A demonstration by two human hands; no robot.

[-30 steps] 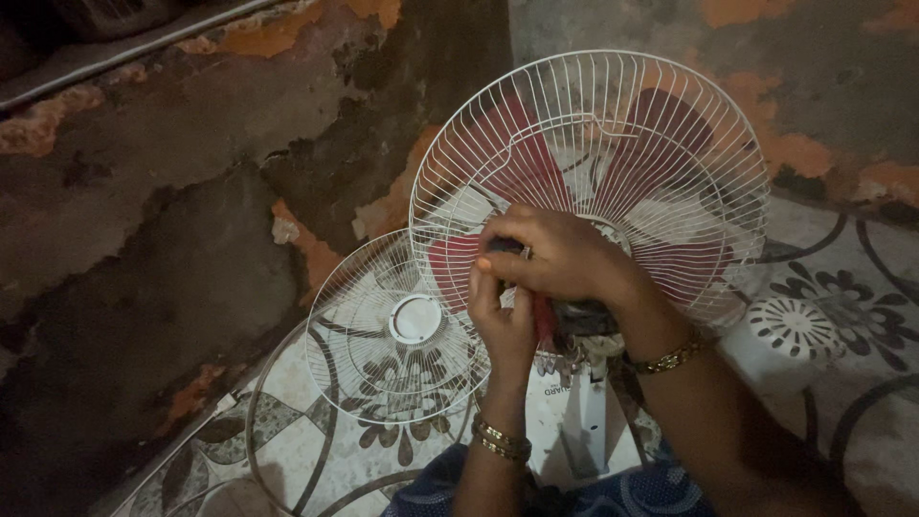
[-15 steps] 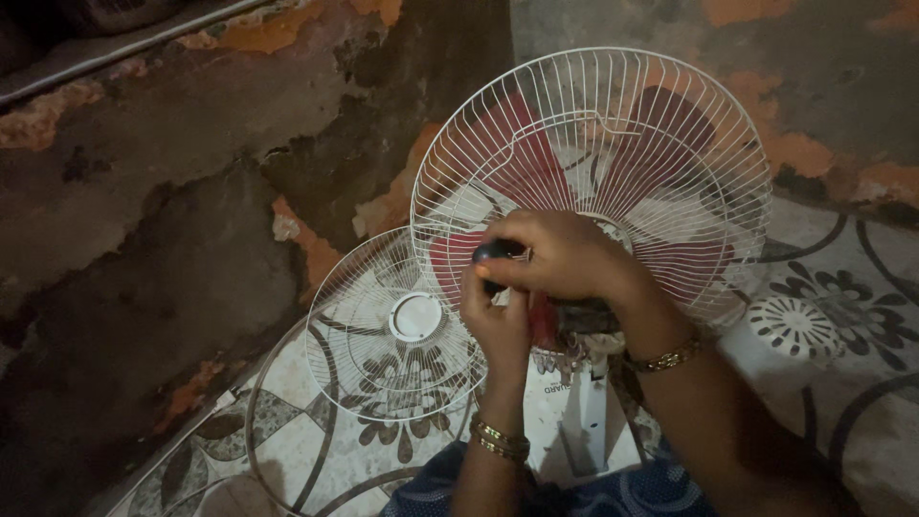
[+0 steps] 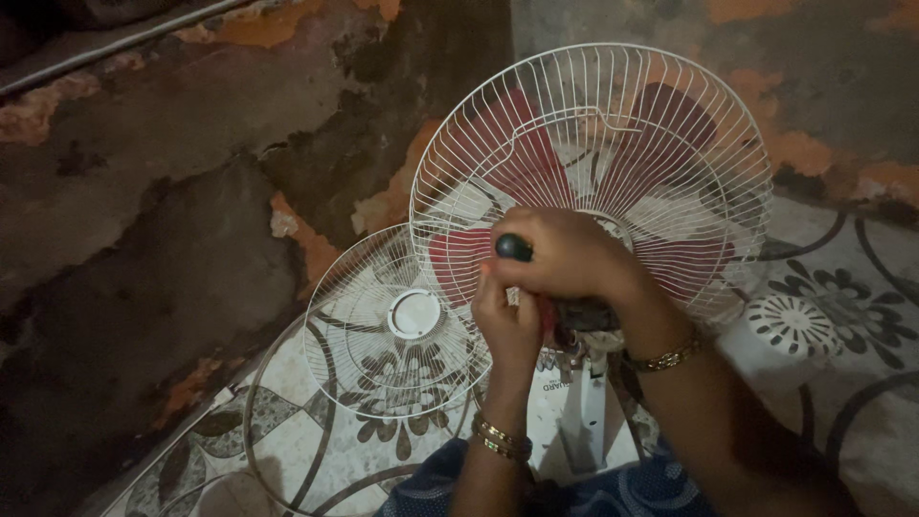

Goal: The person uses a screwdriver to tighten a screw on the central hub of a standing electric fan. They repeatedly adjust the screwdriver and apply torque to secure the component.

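The right hand (image 3: 565, 257) is closed around a tool with a dark rounded handle (image 3: 514, 248), most likely a screwdriver, though the shaft is hidden under the fingers; the left hand (image 3: 507, 321) is curled just below it, fingers bent in toward the hub and apparently steadying something small there, which the dim light does not let me make out. The work in hand looks like loosening or tightening a fastening at the centre of the fan (image 3: 593, 172); the step calls for keeping the tool square on the hub while the other hand braces the body against turning. The fan stands tilted on the patterned floor (image 3: 842, 316), its rear guard a dome of thin white wire ribs with dark red blades behind them; a second wire guard (image 3: 392, 321), round and shallow with a white plastic ring at its centre, leans just beside it to the left; the wall (image 3: 172, 191) is rough, flaking, dark with orange patches.
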